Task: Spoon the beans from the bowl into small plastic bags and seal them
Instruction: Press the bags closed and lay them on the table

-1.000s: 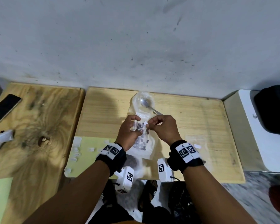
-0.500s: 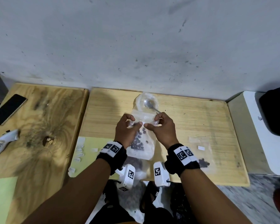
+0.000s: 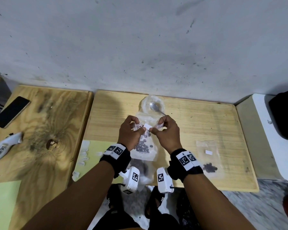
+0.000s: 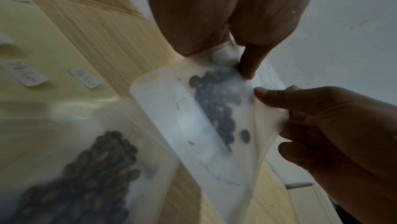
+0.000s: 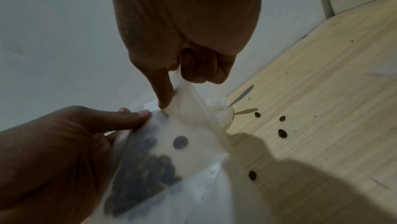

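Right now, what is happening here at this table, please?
A person is holding a small plastic bag with dark beans inside, above the wooden table. The left hand and the right hand each pinch the top edge of the bag, apparently to seal it. Behind the hands lies a spoon in a clear bowl. Another bag with beans lies flat to the right, and a few loose beans are on the table.

The bag (image 3: 144, 146) was thin, cloudy plastic; the table (image 3: 198, 127) pale, matt grained wood; the spoon (image 3: 155, 107) shiny metal; the wall (image 3: 140, 47) rough, scuffed.
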The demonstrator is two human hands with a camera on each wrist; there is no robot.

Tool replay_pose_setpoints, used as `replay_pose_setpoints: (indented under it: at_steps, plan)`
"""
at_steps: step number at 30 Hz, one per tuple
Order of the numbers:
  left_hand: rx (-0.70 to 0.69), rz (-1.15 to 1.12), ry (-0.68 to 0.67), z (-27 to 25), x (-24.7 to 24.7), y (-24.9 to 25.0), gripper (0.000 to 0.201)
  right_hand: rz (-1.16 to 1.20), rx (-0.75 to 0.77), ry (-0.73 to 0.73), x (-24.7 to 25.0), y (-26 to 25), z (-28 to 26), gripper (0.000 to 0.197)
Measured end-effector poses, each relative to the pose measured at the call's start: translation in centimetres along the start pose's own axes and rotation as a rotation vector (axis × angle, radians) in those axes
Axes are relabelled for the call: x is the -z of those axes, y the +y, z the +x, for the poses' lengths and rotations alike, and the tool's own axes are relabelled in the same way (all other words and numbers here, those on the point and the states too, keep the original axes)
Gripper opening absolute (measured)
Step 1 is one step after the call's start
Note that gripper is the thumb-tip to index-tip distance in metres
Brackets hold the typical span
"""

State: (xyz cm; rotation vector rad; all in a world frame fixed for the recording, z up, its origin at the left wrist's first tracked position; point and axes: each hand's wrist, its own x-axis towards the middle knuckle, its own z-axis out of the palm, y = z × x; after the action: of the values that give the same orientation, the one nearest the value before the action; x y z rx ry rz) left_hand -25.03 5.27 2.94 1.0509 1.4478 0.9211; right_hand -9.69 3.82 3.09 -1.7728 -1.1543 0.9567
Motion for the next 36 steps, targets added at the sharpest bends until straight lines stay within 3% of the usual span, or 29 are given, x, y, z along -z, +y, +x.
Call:
replay_pose_setpoints:
  at_steps: [5, 8, 11, 15, 20, 27, 36]
  plan:
    - [0.077, -0.094, 0.020, -0.2, -1.5, 0.6, 0.028, 0.102, -0.066, 0.041, 2.1, 1.3, -1.0, 0.025]
    - [0.124, -0.145, -0.016, -0.4, -3.1, 1.0, 0.034, 0.132, -0.206, -0.048, 4.3, 3.0, -1.9, 0.017]
    - [0.173, -0.135, -0.118, -0.7, -5.4, 0.7, 0.042, 0.154, -0.279, -0.083, 6.9, 4.9, -2.6, 0.024]
    - [0.281, -0.102, -0.323, -1.5, -9.6, -0.3, 0.034, 0.166, -0.296, 0.101, 11.1, 7.4, -3.0, 0.035]
    - [0.338, 0.063, -0.465, -3.2, -15.4, -2.0, 0.029, -0.033, -0.366, 0.163, 16.3, 10.9, -3.5, 0.032]
    - [0.466, 0.179, -0.590, -5.6, -22.8, -3.5, 0.044, -0.297, -0.493, 0.175, 20.9, 15.0, -4.6, 0.039]
    - [0.520, 0.281, -0.662, -6.3, -24.3, -3.8, 0.052, -0.395, -0.518, 0.081, 21.1, 18.1, -5.4, 0.048]
